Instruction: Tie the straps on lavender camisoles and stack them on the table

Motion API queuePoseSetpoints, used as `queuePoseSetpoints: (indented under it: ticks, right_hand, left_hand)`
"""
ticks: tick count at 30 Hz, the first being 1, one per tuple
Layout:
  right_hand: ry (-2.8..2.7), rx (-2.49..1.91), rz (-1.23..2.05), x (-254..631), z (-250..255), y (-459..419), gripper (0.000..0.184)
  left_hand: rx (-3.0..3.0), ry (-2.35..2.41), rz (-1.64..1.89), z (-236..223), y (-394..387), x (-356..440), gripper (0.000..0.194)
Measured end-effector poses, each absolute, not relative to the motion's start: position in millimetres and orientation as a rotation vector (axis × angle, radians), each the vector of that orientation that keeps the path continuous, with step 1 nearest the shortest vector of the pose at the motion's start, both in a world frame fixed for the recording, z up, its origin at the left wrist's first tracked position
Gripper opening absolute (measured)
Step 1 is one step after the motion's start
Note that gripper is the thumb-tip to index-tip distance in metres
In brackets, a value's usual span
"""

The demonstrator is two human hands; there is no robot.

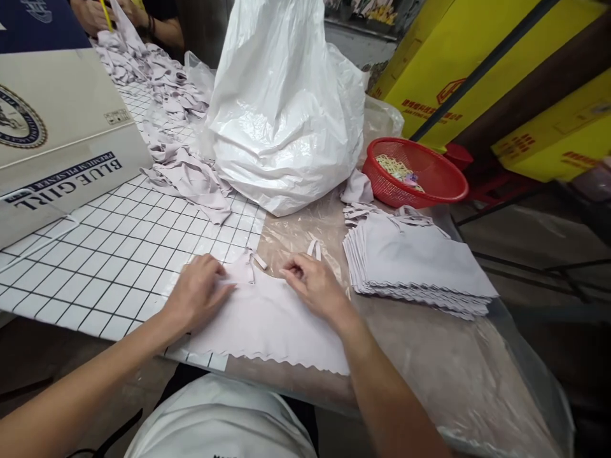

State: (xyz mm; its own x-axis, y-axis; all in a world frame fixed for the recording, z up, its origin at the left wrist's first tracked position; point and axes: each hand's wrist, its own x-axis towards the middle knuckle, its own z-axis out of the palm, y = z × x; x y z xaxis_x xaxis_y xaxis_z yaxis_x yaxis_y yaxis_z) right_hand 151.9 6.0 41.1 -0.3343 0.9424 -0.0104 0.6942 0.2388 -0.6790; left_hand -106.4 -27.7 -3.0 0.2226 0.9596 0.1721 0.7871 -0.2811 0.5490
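A pale lilac garment piece (267, 324) with a scalloped lower edge and thin straps lies flat at the table's near edge. My left hand (198, 292) rests on its upper left corner, fingers curled and pressing the cloth. My right hand (312, 283) sits on the upper right part, fingers bent and pinching the fabric near a strap (314, 248). To the right lies a neat stack of the same folded pieces (415, 267).
A big white plastic bag (286, 108) stands behind. A red basket (429, 175) with small items is at the right. Loose lilac pieces (186, 172) trail to the far left, where another person's hands (95, 13) work. A cardboard box (57, 133) sits left on grid-patterned paper (124, 254).
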Motion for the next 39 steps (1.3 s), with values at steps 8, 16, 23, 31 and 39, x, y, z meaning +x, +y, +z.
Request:
queuePoseSetpoints:
  ticks: [8, 16, 23, 31, 39]
  right_hand:
    - [-1.648, -2.322, 0.672, 237.7, 34.0, -108.8, 0.025]
    - [-1.629, -2.341, 0.579, 219.0, 16.8, -142.6, 0.024]
    - [-1.500, -2.358, 0.639, 221.7, 24.0, -146.6, 0.015]
    - [-1.546, -2.428, 0.491, 220.4, 7.6, -143.2, 0.019]
    - [-1.286, -1.753, 1.099, 243.3, 65.5, -156.9, 0.033]
  left_hand:
    - [2.054, 1.845, 0.419, -5.0, -95.3, -131.5, 0.047]
    - [1.693, 1.742, 0.338, 3.0, -99.6, -120.9, 0.055]
    - [1.232, 1.488, 0.580, 9.3, -112.3, -123.2, 0.058]
    - [1.142, 1.451, 0.535, 4.2, -112.8, -121.2, 0.057]
    - [0.846, 1.233, 0.576, 50.9, -123.8, -128.4, 0.049]
